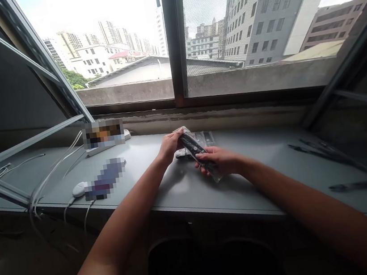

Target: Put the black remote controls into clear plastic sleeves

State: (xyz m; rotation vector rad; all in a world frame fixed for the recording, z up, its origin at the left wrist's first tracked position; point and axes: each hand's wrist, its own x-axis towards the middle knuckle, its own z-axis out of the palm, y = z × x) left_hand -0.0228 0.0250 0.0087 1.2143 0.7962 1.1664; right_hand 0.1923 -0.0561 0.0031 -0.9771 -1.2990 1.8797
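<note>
While the left hand point(171, 144) pinches the far end of the bagged remote point(194, 147) and the right hand point(218, 160) grips its near end, remote held above the desk point(177, 191). Best kept supported at both ends; film looks slippery. Second packet point(205, 138) just beyond remote.

A long, dark remote-like object point(193, 145) with pale round buttons, sealed or loosely wrapped in clear, creased plastic, slants over the middle of the desk point(162, 185). The left hand point(171, 144) holds its far end, the right hand point(218, 160) its near end. Clear packets point(205, 138) with dark contents lie toward the desk's far edge; a small object point(181, 154), partly hidden, rests on the desk's middle.
</note>
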